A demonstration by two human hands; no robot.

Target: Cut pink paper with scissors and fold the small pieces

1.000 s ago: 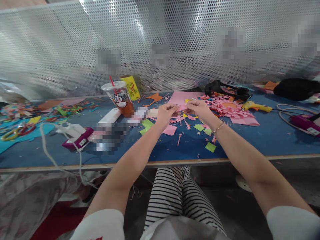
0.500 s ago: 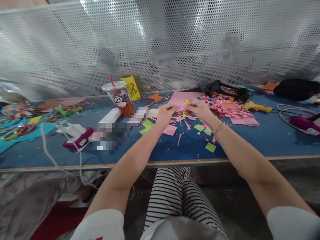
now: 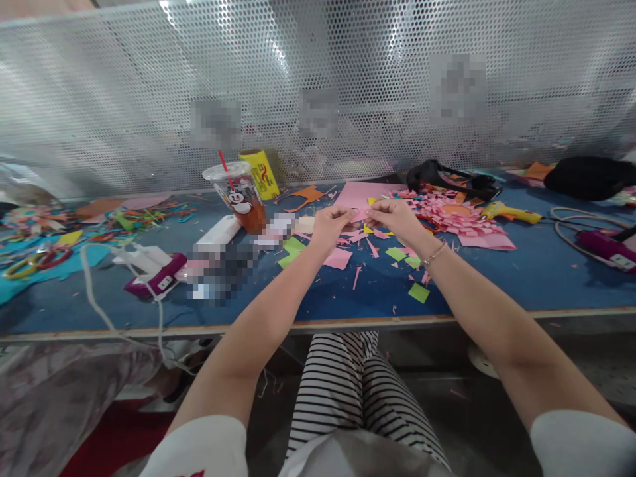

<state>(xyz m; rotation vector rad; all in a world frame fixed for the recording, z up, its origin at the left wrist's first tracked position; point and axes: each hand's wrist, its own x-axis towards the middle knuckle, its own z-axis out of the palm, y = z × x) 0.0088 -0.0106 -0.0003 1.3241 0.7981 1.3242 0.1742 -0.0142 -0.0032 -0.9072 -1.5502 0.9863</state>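
Two hands (image 3: 328, 228) (image 3: 399, 222), apparently one held paper (image 3: 360, 214), one cup (image 3: 244, 207), one straw (image 3: 222, 161)

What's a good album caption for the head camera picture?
Left hand and right hand pinch pink paper above a cluttered blue table.

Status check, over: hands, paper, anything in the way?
Left hand, right hand: fingertip grips closed. Small pink paper piece: held between them. Pink strip, green square: lying on blue table, apart from hands.
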